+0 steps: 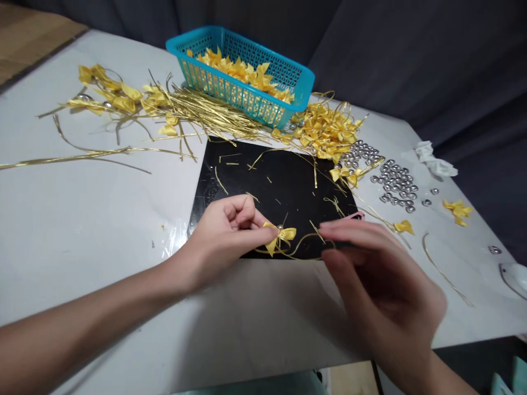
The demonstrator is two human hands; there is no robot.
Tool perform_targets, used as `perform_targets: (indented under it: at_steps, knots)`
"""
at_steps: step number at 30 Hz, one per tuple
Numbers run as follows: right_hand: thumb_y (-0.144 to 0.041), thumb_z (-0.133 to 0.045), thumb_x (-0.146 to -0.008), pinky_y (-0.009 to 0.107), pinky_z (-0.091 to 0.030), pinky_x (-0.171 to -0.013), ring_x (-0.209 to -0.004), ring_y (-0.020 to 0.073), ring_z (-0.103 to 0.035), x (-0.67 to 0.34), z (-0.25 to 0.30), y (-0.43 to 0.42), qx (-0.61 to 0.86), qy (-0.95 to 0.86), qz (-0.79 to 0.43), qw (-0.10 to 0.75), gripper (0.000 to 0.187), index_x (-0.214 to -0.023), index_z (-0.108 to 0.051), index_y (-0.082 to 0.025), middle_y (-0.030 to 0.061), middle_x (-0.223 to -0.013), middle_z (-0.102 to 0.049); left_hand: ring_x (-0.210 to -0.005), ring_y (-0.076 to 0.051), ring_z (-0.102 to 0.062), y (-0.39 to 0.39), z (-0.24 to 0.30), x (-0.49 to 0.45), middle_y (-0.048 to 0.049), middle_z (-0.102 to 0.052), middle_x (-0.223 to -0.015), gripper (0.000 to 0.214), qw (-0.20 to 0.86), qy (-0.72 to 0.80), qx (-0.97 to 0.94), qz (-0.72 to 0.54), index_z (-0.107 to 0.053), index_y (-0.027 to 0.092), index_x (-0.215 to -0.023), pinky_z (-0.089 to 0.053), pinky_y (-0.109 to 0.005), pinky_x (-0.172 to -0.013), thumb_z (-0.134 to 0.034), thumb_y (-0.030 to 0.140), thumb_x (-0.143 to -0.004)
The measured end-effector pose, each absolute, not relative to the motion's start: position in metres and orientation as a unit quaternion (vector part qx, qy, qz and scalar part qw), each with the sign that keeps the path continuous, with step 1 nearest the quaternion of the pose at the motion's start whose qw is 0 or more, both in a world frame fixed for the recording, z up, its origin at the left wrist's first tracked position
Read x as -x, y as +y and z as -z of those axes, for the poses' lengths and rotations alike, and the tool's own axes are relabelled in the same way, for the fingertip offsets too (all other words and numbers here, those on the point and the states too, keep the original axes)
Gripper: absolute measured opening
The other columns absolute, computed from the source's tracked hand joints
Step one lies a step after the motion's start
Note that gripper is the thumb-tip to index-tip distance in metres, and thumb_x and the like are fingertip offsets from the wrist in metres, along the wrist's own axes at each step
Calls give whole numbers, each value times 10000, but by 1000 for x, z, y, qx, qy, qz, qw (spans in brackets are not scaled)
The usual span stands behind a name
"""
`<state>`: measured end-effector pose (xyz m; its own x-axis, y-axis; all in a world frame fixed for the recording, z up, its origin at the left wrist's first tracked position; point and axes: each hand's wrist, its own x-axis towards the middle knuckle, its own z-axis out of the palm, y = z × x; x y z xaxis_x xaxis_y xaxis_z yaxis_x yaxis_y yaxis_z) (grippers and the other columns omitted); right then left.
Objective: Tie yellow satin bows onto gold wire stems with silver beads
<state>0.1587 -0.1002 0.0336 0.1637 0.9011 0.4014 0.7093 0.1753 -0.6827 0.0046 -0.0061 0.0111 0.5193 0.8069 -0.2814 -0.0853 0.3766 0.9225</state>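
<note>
Between the thumb and curled fingers of my left hand (234,222) is a small yellow ribbon bow (284,235), held over the near edge of a black mat (280,186). A thin gold cord (302,241) loops out from the bow toward the right. My right hand (382,280) is by the far end of that loop, slightly blurred, with a gap between thumb and forefinger. The cord passes close to its fingertips; no grip on it shows. Short gold cord scraps lie scattered over the mat.
A blue plastic basket (247,82) of yellow bows stands at the back. Before it lies a bundle of gold cords (218,112). Finished-looking bows (329,129) are heaped to its right, beside silver heart-like beads (395,184). More bows (123,99) lie at the left. A dark curtain (395,55) hangs behind.
</note>
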Motion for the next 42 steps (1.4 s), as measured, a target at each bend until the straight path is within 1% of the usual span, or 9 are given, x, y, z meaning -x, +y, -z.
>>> perform_targets:
  at_steps: [2, 4, 6, 9, 13, 19, 24, 33, 42]
  knots:
    - [-181, -590, -814, 213, -380, -419, -421, 28, -373, -158, -35, -90, 657, -591, -164, 438, 55, -844, -634, -194, 43, -911, -622, -528, -29, -466, -6, -11, -5, 71, -593, -559, 409, 739, 378, -468, -303, -263, 174, -537, -351, -136, -511, -630, 28, -642]
    - [-244, -608, -798, 200, -282, -361, -410, 31, -344, -156, -36, -78, 680, -537, -278, 415, 73, -794, -647, -183, 22, -789, -606, -527, -27, -467, -7, -10, -5, 72, -589, -562, 406, 741, 371, -470, -305, -264, 174, -537, -357, -135, -513, -627, 30, -646]
    - [-314, -631, -774, 196, -209, -356, -402, 43, -313, -154, -35, -67, 688, -486, -386, 376, 143, -783, -656, -173, -22, -582, -511, -527, -27, -467, -8, -9, -4, 70, -590, -568, 402, 742, 362, -473, -307, -266, 175, -541, -357, -136, -511, -628, 42, -656]
    - [-358, -650, -748, 203, -177, -391, -414, 47, -280, -152, -35, -58, 677, -451, -465, 349, 201, -784, -657, -161, -51, -494, -411, -523, -29, -458, -9, -9, -2, 68, -585, -565, 401, 742, 355, -479, -307, -266, 179, -543, -352, -140, -507, -627, 51, -661]
    - [-316, -626, -759, 216, -186, -420, -458, 47, -283, -152, -37, -54, 655, -478, -475, 341, 169, -753, -622, -147, -23, -602, -474, -523, -29, -440, -10, -11, -2, 65, -571, -565, 403, 733, 361, -487, -308, -262, 179, -537, -342, -144, -505, -626, 48, -653]
    - [-283, -545, -832, 206, -215, -436, -495, 61, -270, -151, -43, -49, 636, -521, -461, 335, 132, -782, -554, -161, -51, -569, -364, -517, -28, -413, -10, -11, -3, 77, -534, -547, 398, 726, 365, -494, -310, -254, 180, -542, -321, -145, -497, -609, 40, -653]
    - [-265, -544, -843, 191, -180, -387, -449, 45, -245, -154, -47, -45, 621, -525, -457, 360, 115, -783, -540, -167, -66, -541, -358, -554, -40, -459, -9, -9, -4, 64, -565, -581, 387, 727, 362, -495, -309, -261, 181, -540, -356, -157, -529, -602, 30, -644]
    - [-277, -577, -821, 170, -272, -340, -384, 52, -373, -154, -65, -45, 623, -511, -446, 389, 133, -734, -557, -179, -53, -483, -422, -539, -47, -426, -10, -8, -3, 53, -572, -600, 389, 716, 371, -512, -296, -250, 183, -540, -331, -177, -520, -602, 59, -650]
    - [-308, -595, -839, 133, -311, -352, -402, 26, -388, -157, -90, -45, 609, -561, -414, 379, 193, -690, -587, -185, -50, -495, -418, -545, -50, -441, -10, -6, -2, 51, -578, -615, 383, 712, 373, -519, -291, -252, 184, -546, -330, -179, -524, -600, 66, -653]
